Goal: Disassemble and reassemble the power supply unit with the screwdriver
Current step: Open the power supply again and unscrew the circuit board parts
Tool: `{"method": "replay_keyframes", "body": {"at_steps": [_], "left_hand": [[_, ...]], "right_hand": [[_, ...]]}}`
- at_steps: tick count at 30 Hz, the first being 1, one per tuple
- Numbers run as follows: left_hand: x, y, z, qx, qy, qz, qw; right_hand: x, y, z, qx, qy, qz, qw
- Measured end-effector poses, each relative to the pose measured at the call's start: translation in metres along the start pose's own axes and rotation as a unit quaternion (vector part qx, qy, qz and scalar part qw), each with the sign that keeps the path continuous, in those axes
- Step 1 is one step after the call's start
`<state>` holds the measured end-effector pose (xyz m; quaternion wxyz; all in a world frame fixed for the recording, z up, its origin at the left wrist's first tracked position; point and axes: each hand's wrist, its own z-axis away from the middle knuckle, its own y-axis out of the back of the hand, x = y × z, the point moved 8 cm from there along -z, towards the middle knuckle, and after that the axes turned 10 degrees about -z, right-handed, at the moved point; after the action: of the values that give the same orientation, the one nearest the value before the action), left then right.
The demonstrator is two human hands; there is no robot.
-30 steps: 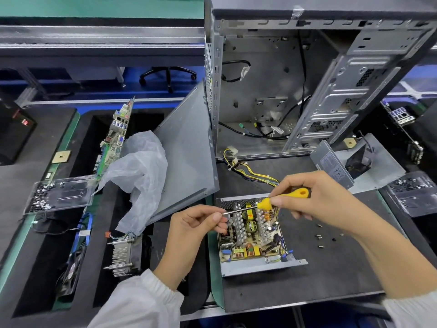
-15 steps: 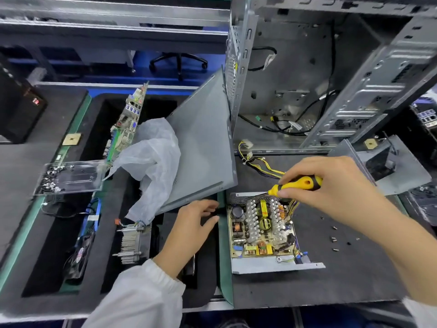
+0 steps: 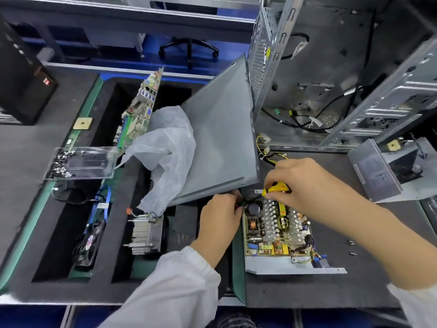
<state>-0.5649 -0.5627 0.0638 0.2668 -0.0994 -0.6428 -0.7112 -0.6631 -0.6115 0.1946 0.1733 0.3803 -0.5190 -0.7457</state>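
A: Where was the power supply unit (image 3: 279, 235)?

B: It lay open on the dark mat (image 3: 331, 290), cover off, its circuit board facing up, near the front edge and just right of the green strip. Its removed cover (image 3: 376, 171) sat well apart at the right.

A: And the screwdriver (image 3: 276, 187)?

B: The right hand (image 3: 305, 183) gripped its yellow handle, fingers curled round it, over the unit's far left corner. The tip was hidden, so I couldn't tell what it touched.

A: The left hand (image 3: 220, 216)?

B: It rested against the unit's left edge, by that same corner. Its fingertips were tucked out of sight, so I couldn't tell whether they pinched anything.

A: What else was around?

B: A few loose screws (image 3: 351, 247) lay on the mat to the right. A grey side panel (image 3: 220, 138) leaned just behind the hands, with a crumpled plastic bag (image 3: 165, 152) against it. Behind stood the open computer case (image 3: 331, 74). To the left were a heatsink (image 3: 144, 233), a fan (image 3: 88, 245), a motherboard (image 3: 139, 112) standing on edge, and a clear tray (image 3: 80, 163) with screws.
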Motion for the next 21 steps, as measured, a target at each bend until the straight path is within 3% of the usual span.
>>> {"method": "replay_keyframes", "body": {"at_steps": [10,21], "left_hand": [[-0.001,-0.006,-0.004,-0.018,0.015,-0.013,1.000],[0.000,-0.003,-0.004,0.007,0.011,-0.026,1.000]], "right_hand": [[-0.002,-0.007,-0.007,-0.051,-0.025,0.029,0.998],[-0.001,-0.012,-0.008,-0.050,-0.033,0.032,0.998]]}}
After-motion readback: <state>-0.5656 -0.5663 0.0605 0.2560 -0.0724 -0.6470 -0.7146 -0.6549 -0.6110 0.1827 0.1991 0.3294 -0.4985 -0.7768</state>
